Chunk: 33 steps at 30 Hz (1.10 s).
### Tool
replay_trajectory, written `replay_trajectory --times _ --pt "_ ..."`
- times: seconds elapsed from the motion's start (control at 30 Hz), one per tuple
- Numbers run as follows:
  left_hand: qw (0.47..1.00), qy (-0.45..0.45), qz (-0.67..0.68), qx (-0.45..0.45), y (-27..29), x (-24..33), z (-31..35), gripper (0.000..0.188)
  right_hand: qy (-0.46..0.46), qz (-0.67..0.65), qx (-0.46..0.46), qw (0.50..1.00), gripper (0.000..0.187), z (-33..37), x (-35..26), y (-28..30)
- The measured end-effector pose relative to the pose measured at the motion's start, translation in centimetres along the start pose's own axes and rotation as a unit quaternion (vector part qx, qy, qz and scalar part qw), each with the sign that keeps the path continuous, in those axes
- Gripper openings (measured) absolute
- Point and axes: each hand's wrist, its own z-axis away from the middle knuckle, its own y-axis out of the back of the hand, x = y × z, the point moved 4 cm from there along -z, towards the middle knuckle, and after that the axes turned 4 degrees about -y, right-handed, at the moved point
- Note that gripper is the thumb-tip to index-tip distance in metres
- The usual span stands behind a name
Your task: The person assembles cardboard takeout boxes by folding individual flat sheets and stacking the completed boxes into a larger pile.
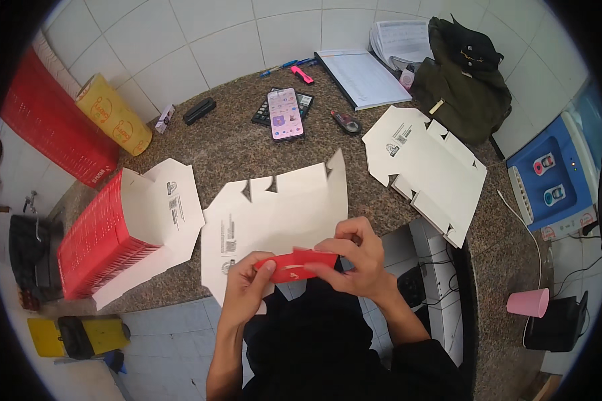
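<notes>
In front of me a cardboard carton blank [281, 210] lies white side up at the counter's near edge, with notched edges and small printed marks. Its near end bends up and shows a red panel [294, 266] with a slot in it. My left hand [244, 284] pinches the panel's left end, thumb on top. At the right end, the fingers of my right hand [358, 257] are closed on the same panel. A partly folded red carton [104, 237] rests to the left, its white flaps spread. More flat carton blanks [441, 174] are stacked to the right.
Along the back are a phone [285, 113] on a calculator, a black stapler [199, 111], a pink highlighter [302, 75], a clipboard [364, 80] and a dark green bag [468, 80]. A yellow roll [114, 115] stands left. Far right are a blue water dispenser [552, 174] and pink cup [528, 303].
</notes>
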Motion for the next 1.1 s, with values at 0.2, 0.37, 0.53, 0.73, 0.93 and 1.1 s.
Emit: replay_trajectory --times 0.2,0.37,0.53,0.73,0.93,1.1 --pt "0.989 -0.072 -0.115 0.056 -0.6 2.1 1.2 0.013 -0.013 0.028 0.008 0.999 0.034 -0.6 -1.6 -0.9" --pt "0.970 -0.190 -0.146 0.049 -1.1 2.7 1.1 0.009 0.005 0.025 -0.070 0.997 0.036 -1.1 -2.3 -1.5" --pt "0.951 -0.244 -0.189 0.035 -1.4 3.8 1.3 0.007 -0.088 -0.002 -0.048 0.995 0.036 -0.5 -1.3 -1.4" --pt "0.951 -0.251 -0.175 0.047 0.2 2.7 1.8 0.008 -0.044 -0.071 -0.160 0.984 0.038 -0.8 -1.5 -2.2" --pt "0.738 -0.459 -0.487 -0.087 -1.4 3.0 3.4 0.019 -0.405 -0.364 0.135 0.828 0.086 -1.5 4.3 -2.2" --pt "0.670 -0.492 -0.536 -0.145 0.1 2.1 3.3 0.019 -0.421 -0.394 0.146 0.804 0.083 -2.5 5.6 -2.7"
